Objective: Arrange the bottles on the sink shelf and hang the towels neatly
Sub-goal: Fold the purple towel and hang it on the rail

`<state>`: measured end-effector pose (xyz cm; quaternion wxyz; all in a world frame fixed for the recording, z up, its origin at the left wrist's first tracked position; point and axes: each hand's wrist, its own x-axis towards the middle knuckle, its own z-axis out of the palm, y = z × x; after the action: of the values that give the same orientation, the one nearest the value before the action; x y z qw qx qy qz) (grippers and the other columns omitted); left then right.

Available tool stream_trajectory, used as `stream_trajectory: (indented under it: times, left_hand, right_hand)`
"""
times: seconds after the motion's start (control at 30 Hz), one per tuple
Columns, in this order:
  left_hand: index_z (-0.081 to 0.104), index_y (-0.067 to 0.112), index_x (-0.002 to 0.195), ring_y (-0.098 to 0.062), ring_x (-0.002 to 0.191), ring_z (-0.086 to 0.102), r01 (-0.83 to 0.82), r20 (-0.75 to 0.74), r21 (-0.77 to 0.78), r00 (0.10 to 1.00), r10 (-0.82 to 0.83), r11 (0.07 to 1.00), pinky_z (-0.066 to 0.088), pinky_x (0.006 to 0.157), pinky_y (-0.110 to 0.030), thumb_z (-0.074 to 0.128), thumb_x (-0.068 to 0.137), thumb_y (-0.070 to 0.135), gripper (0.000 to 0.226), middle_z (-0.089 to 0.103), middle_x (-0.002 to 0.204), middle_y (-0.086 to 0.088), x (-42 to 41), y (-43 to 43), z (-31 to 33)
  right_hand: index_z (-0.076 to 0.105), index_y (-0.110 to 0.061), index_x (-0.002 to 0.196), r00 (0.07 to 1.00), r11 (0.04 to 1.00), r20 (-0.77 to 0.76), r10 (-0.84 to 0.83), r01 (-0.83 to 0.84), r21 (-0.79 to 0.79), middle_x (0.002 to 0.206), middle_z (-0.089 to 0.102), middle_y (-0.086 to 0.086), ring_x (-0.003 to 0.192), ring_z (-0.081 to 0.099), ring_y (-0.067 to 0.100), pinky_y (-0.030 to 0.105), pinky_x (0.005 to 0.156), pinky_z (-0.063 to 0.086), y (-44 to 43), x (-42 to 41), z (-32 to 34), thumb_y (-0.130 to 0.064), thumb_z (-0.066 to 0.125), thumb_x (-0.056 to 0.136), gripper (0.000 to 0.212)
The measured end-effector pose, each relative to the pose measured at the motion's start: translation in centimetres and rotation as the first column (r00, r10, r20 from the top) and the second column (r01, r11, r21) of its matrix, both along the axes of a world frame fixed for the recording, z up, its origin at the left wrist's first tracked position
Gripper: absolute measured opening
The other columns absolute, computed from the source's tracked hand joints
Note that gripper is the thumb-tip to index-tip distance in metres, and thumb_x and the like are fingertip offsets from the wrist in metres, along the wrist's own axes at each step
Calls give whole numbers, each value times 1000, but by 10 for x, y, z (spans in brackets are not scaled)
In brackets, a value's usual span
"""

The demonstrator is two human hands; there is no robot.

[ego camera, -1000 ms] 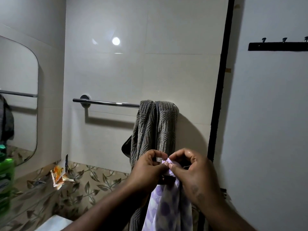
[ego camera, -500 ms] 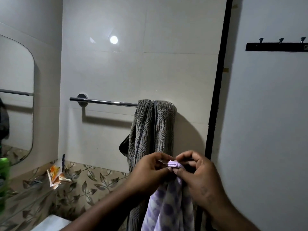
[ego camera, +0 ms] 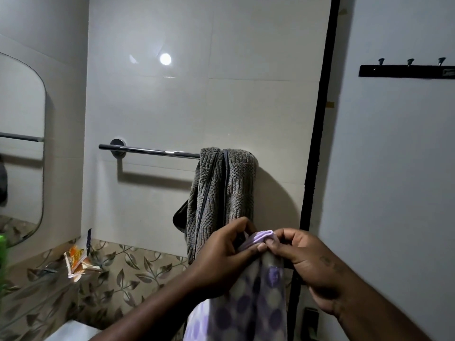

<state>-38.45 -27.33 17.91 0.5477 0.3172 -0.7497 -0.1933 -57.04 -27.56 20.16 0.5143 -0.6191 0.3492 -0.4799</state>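
A purple-and-white checked towel (ego camera: 248, 301) hangs down between my hands, its top edge bunched at my fingertips. My left hand (ego camera: 221, 257) pinches that edge from the left and my right hand (ego camera: 302, 257) pinches it from the right. Just behind them a grey ribbed towel (ego camera: 221, 190) hangs bunched over the right end of a chrome towel bar (ego camera: 150, 151) on the tiled wall. A green bottle (ego camera: 2, 249) shows only as a sliver at the far left edge.
A mirror (ego camera: 22, 148) is on the left wall. Orange sachets (ego camera: 77, 259) lie on the leaf-patterned ledge (ego camera: 44, 289). The white sink rim (ego camera: 71, 331) shows at the bottom left. A black hook rail (ego camera: 406, 70) is mounted on the door at the right, beside a black door frame (ego camera: 317, 153).
The view has shifted slightly right, so the green bottle slid nearly out at the left. My fingers have worked the purple towel's top edge, now folded over between both hands.
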Motion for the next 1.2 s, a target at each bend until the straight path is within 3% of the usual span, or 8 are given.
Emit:
stream_trajectory:
  times: [0.13, 0.27, 0.37, 0.43, 0.57, 0.77, 1.03, 1.2]
  left_hand:
    - [50, 26, 119, -27, 88, 60, -4, 6, -40, 1000, 4, 999, 53, 82, -47, 69, 92, 49, 41, 61, 101, -2, 0, 7, 2]
    - [53, 29, 113, -3, 83, 53, -36, 126, -70, 991, 45, 997, 47, 75, -24, 75, 91, 41, 33, 56, 98, 14, 18, 10, 1]
    - [65, 16, 101, -5, 88, 56, 124, 64, 134, 989, -133, 983, 49, 78, -26, 80, 91, 18, 18, 63, 93, 8, 30, 17, 5]
    - [72, 14, 109, -11, 99, 65, 241, 11, 288, 967, -255, 927, 58, 86, -32, 77, 90, 4, 22, 75, 107, 1, 38, 24, 8]
    - [71, 4, 117, -27, 104, 69, 134, 165, 422, 961, -222, 897, 54, 95, -66, 88, 82, 26, 45, 74, 119, -23, 62, 28, 10]
    - [73, 8, 116, -24, 97, 74, 43, 290, 562, 925, -245, 826, 63, 84, -38, 83, 87, 21, 33, 79, 112, -13, 91, 39, 7]
    - [72, 15, 105, -29, 97, 75, -183, 597, 406, 795, -109, 895, 61, 84, -47, 78, 85, 29, 24, 79, 104, -4, 111, 43, -13]
    - [74, 15, 115, -22, 111, 68, -49, 486, 387, 860, -159, 921, 58, 95, -44, 82, 86, 34, 36, 69, 124, 3, 114, 46, -20]
  right_hand:
    - [66, 8, 110, 994, 995, 86, -64, 70, -73, 107, 71, 34, 87, 65, 31, 39, 79, 54, 0, 4, 2, -11, 60, 98, 23]
    - [65, 7, 106, 978, 982, 157, -135, 153, -111, 91, 73, 23, 78, 65, 25, 27, 63, 57, 2, -1, 17, -9, 58, 99, 19]
    - [64, 7, 105, 966, 964, 190, -177, 208, -163, 87, 70, 16, 79, 61, 24, 27, 64, 55, -2, -5, 26, -9, 58, 99, 18]
    - [63, 7, 105, 954, 955, 219, -205, 244, -170, 88, 68, 15, 79, 60, 23, 27, 64, 54, -5, -6, 29, -9, 58, 100, 18]
    - [63, 2, 104, 930, 939, 272, -248, 300, -170, 88, 65, 15, 71, 59, 18, 22, 57, 54, -9, -8, 36, -12, 58, 100, 16]
    - [66, -2, 100, 898, 915, 309, -312, 372, -157, 86, 66, 14, 70, 59, 20, 20, 55, 54, -17, -16, 41, -12, 58, 101, 14]
    - [65, -9, 90, 870, 888, 324, -371, 434, -149, 78, 67, 9, 63, 60, 18, 26, 55, 53, -19, -26, 46, -13, 57, 101, 15]
    - [64, -11, 87, 855, 888, 362, -371, 441, -132, 76, 67, 7, 62, 62, 17, 26, 57, 54, -17, -28, 53, -14, 56, 102, 18]
